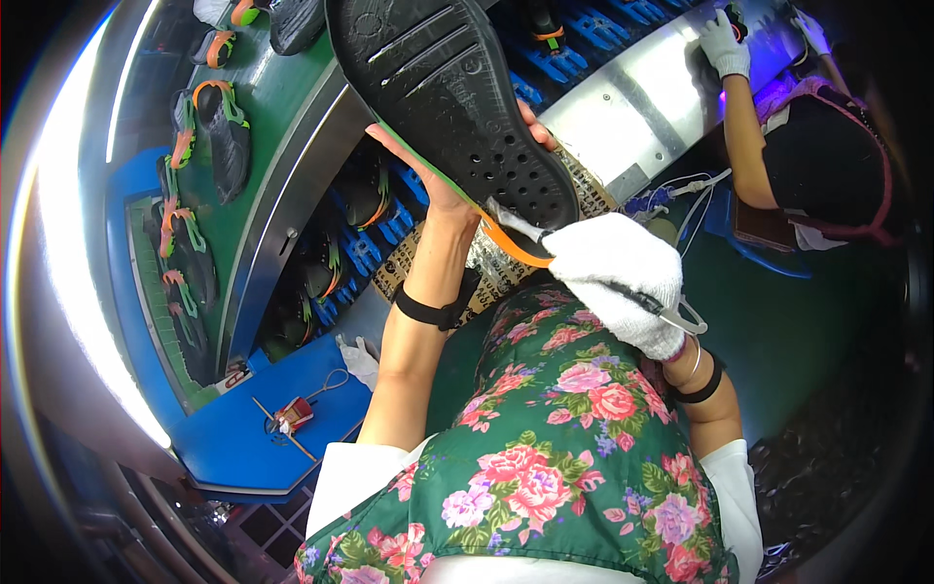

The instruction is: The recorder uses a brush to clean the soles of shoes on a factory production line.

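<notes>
A large black shoe sole (457,88), with slots toward the front, round holes in the heel and an orange and green edge, is held up in front of me. My bare left hand (445,187) supports it from beneath; the thumb lies along its left edge and fingertips show at the right edge. My right hand (620,275), in a white knit glove, is closed around a slim brush (518,222). Its pale tip touches or nearly touches the orange rim at the heel; exact contact I cannot tell. The dark handle sticks out behind the glove.
At left, several dark shoe parts (226,146) with orange and green trim lie on a green conveyor (282,107). A blue shelf (263,428) holds a small red item (294,416) with sticks. Blue racks (365,248) hold shoes. A co-worker's gloved hand (725,46) rests far right.
</notes>
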Available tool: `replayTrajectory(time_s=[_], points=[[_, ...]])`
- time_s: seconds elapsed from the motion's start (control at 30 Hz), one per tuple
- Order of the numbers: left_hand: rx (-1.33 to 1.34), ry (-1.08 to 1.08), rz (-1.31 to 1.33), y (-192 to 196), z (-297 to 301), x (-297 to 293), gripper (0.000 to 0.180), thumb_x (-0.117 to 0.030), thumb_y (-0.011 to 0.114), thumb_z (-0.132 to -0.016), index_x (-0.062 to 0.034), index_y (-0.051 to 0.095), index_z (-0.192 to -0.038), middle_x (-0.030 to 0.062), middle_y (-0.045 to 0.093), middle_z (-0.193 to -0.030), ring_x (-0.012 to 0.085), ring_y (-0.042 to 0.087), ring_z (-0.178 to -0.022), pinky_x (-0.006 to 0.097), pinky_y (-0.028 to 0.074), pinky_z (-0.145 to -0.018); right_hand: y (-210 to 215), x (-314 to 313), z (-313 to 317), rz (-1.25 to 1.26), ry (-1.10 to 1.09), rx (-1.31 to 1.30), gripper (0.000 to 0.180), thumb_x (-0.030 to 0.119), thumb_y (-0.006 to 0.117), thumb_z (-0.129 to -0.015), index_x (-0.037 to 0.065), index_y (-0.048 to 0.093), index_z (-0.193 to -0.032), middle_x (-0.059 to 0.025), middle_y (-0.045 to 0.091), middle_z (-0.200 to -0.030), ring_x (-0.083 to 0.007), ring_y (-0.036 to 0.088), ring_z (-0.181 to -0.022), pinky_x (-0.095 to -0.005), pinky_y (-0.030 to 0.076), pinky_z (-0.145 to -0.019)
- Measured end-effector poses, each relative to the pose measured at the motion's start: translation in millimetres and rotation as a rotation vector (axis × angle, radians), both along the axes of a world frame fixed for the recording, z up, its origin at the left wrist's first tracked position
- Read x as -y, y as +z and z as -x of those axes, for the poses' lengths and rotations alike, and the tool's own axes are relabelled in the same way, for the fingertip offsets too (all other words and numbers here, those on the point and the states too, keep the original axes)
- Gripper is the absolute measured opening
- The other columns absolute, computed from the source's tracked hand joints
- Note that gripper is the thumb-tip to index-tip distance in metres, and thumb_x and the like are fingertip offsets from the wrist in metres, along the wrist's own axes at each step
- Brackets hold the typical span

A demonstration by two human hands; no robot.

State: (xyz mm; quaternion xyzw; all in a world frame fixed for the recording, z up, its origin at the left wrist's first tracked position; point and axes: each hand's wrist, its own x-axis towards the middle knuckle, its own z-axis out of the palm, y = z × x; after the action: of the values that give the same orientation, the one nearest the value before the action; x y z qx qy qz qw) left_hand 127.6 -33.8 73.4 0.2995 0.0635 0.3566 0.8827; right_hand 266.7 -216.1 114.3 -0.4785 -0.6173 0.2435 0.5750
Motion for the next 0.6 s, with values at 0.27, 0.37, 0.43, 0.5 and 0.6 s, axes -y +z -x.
replayTrajectory(time_s=[0.27, 0.37, 0.43, 0.5, 0.6], points=[[0.084, -0.083, -0.120, -8, -5, -8, 0.135, -0.109, 0.029, -0.052, 0.0055, 0.061, -0.115, 0.0170, 0.065, -0.105, 0.0305, 0.065, -0.091, 0.049, 0.050, -0.088, -5, 3, -14, 0.026, 0.039, -0.020, 0.019, -0.002, 0.077, -0.076, 0.004, 0.078, -0.093, -0.0118, 0.076, -0.097, -0.0267, 0.073, -0.088, -0.0348, 0.058, -0.078], [0.128, -0.100, -0.066, -1, -12, -4, 0.136, -0.110, 0.029, -0.050, 0.0054, 0.061, -0.116, 0.0173, 0.065, -0.107, 0.0305, 0.065, -0.092, 0.048, 0.050, -0.088, -5, 7, -16, 0.090, 0.085, -0.147, 0.015, -0.003, 0.077, -0.073, 0.004, 0.077, -0.087, -0.0143, 0.076, -0.096, -0.0280, 0.073, -0.088, -0.0363, 0.058, -0.079], [0.131, -0.098, -0.071, -4, -14, -6, 0.136, -0.110, 0.029, -0.051, 0.0052, 0.061, -0.116, 0.0173, 0.066, -0.107, 0.0305, 0.065, -0.092, 0.048, 0.049, -0.088, -6, 6, -21, 0.061, 0.076, -0.102, 0.017, -0.003, 0.078, -0.073, 0.005, 0.077, -0.088, -0.0132, 0.076, -0.097, -0.0280, 0.073, -0.088, -0.0363, 0.058, -0.078], [0.137, -0.097, -0.075, -5, -16, -7, 0.135, -0.109, 0.030, -0.052, 0.0051, 0.061, -0.116, 0.0173, 0.066, -0.108, 0.0305, 0.065, -0.093, 0.048, 0.049, -0.088, -1, 6, -19, 0.007, 0.041, 0.076, 0.019, -0.003, 0.078, -0.073, 0.005, 0.077, -0.090, -0.0127, 0.076, -0.098, -0.0286, 0.072, -0.088, -0.0366, 0.058, -0.078], [0.143, -0.108, -0.049, -6, -16, -9, 0.135, -0.109, 0.030, -0.053, 0.0039, 0.060, -0.119, 0.0176, 0.065, -0.108, 0.0308, 0.065, -0.093, 0.048, 0.049, -0.090, 0, 5, -15, -0.054, 0.064, 0.115, 0.021, -0.003, 0.078, -0.072, 0.005, 0.076, -0.091, -0.0118, 0.076, -0.098, -0.0290, 0.072, -0.088, -0.0373, 0.058, -0.077]])
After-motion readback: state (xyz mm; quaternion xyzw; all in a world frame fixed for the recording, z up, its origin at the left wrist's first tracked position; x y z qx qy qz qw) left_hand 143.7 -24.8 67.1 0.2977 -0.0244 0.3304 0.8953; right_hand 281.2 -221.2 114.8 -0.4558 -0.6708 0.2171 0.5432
